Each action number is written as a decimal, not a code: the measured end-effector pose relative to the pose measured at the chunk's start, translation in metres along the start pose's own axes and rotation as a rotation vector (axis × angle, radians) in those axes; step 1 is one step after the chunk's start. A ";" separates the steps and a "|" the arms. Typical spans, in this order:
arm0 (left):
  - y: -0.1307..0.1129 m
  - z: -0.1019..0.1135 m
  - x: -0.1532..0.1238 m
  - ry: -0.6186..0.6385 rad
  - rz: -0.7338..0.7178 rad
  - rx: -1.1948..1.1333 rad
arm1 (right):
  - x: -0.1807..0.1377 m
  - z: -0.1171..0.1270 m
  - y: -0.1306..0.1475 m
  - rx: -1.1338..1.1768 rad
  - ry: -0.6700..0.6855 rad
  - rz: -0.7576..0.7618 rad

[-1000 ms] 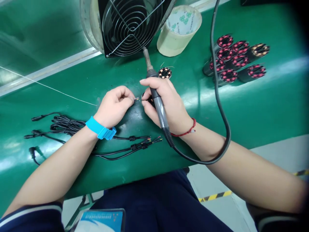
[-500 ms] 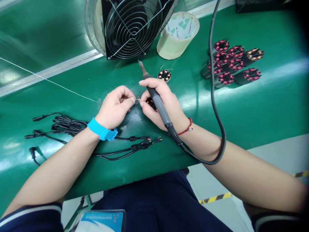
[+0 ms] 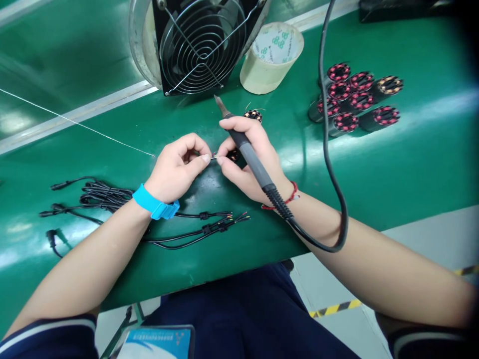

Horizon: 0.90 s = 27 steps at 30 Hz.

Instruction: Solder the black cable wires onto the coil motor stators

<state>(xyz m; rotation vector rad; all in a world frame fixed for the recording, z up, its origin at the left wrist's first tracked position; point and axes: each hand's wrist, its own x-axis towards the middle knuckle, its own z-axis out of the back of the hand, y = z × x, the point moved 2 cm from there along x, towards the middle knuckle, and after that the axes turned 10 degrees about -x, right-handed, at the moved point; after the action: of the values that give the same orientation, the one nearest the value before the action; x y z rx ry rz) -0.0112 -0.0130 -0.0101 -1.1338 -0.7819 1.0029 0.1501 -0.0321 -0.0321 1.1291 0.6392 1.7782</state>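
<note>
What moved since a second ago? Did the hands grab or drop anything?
The soldering iron in the right hand tipped over: its tip swung down and away from the fan. That hand's fingertips closed in to meet the left hand at the wire ends it pinches. Nothing was picked up or dropped. The black cables, tape roll and wound stators lay as before.

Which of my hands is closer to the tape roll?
Right. The right hand, holding the soldering iron, sits just below the tape roll in view; the left hand is farther left, pinching fine wires.
</note>
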 end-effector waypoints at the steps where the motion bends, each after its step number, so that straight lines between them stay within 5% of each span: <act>1: 0.000 0.001 0.000 0.001 -0.033 0.038 | 0.000 0.000 0.000 0.010 0.003 0.002; 10: -0.006 0.000 -0.005 0.055 -0.345 0.398 | 0.001 0.004 -0.001 -0.021 0.046 -0.028; 16: -0.002 -0.001 -0.003 0.026 -0.180 0.392 | -0.003 0.018 -0.007 -0.162 0.188 0.065; 27: -0.001 -0.004 -0.001 0.010 -0.010 0.272 | 0.001 0.016 -0.008 -0.303 0.198 0.108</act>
<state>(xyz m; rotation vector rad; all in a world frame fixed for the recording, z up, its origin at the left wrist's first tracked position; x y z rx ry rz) -0.0076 -0.0156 -0.0104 -0.8985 -0.6208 1.0597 0.1671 -0.0281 -0.0306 0.8017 0.4101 2.0170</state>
